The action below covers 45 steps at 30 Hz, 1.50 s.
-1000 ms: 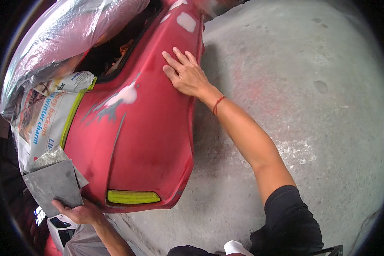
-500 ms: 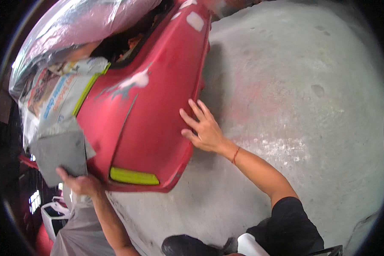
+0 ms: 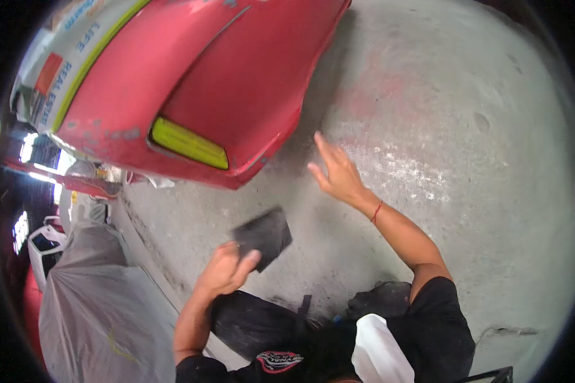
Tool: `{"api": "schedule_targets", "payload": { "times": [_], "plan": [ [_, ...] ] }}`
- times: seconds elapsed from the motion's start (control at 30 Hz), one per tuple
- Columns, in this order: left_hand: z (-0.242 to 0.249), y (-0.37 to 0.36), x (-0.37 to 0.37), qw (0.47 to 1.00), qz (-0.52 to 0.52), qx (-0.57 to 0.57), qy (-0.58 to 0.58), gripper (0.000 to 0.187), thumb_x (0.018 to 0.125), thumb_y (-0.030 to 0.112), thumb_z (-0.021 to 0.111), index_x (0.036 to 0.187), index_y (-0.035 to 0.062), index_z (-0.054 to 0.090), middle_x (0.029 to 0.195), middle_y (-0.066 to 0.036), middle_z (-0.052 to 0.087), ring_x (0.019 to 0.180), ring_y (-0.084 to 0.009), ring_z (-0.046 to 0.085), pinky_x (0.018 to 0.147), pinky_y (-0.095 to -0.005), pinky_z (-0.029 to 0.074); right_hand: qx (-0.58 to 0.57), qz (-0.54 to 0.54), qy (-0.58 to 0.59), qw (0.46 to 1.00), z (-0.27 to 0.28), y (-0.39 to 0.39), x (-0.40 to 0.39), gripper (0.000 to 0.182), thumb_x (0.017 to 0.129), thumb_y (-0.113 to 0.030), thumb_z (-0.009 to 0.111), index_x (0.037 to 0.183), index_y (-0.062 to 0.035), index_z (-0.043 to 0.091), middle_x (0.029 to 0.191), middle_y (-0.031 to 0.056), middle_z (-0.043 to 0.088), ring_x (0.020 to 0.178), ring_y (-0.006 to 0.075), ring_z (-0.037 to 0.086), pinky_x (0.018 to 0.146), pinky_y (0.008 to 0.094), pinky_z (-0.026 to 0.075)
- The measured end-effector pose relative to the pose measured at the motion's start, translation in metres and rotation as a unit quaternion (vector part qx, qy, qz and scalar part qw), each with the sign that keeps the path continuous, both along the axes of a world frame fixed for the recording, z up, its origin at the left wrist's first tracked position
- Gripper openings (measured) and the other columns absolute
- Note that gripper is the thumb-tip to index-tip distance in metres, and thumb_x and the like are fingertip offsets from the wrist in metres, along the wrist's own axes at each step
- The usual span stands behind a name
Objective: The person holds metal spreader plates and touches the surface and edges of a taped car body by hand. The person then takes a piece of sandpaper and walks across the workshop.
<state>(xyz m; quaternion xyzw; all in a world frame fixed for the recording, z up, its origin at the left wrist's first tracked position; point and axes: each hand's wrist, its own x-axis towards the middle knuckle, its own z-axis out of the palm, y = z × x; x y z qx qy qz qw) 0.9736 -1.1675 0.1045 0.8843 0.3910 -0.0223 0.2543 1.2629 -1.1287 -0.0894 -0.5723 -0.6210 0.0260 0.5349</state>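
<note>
A dark grey, roughly square sheet (image 3: 265, 237) is pinched between the thumb and curled fingers of my left hand (image 3: 230, 268), over the floor below the red car body panel (image 3: 255, 83). My right hand (image 3: 340, 171) is off the panel, just right of its lower corner, fingers apart and holding nothing. A red band circles the right wrist. Yellow-green tape (image 3: 188, 143) covers a slot low on the panel. Grey scuffed patches mark the panel's lower left part.
Printed paper (image 3: 51, 76) edged with yellow-green tape lies along the panel's left side. A grey sheet (image 3: 102, 319) drapes something at the lower left, beside a white object (image 3: 43, 252). The concrete floor (image 3: 428, 127) has whitish and reddish marks.
My left hand has moved right with the grey sheet, away from the panel and paper. My right hand has come off the panel's edge. The view has shifted, so the panel sits higher.
</note>
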Motion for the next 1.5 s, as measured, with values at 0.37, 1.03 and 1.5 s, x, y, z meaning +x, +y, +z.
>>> {"api": "schedule_targets", "payload": {
  "times": [0.37,1.03,1.5],
  "plan": [
    [-0.073,0.022,-0.079,0.96,-0.051,-0.139,0.239,0.064,0.103,0.045,0.038,0.072,-0.006,0.062,0.076,-0.029,0.063,0.082,-0.0465,0.063,0.078,-0.0509,0.048,0.002,-0.027,0.003,1.0,0.013,0.05,-0.071,0.087,0.083,-0.006,0.062,0.156,0.0004,0.015,0.074,0.019,0.064,0.068,0.0366,0.062,0.063,0.0468,0.052],
    [-0.049,0.014,-0.06,0.971,-0.072,-0.137,0.181,0.062,0.104,0.043,0.041,0.074,-0.0066,0.063,0.08,-0.029,0.063,0.084,-0.0465,0.063,0.081,-0.0508,0.048,0.045,-0.039,-0.117,0.991,0.024,0.027,-0.086,0.079,0.086,-0.028,0.07,0.15,0.0026,0.035,0.076,0.0128,0.066,0.058,0.029,0.062,0.056,0.0402,0.052],
    [-0.04,0.008,-0.066,0.969,-0.132,-0.148,0.147,0.057,0.103,0.041,0.041,0.077,-0.0034,0.065,0.079,-0.026,0.064,0.084,-0.0455,0.062,0.082,-0.0522,0.048,0.044,-0.005,-0.321,0.946,0.074,0.036,-0.119,0.065,0.088,-0.029,0.069,0.148,-0.0274,0.047,0.058,0.0019,0.054,0.055,0.0195,0.06,0.055,0.0361,0.051]
  ]
}}
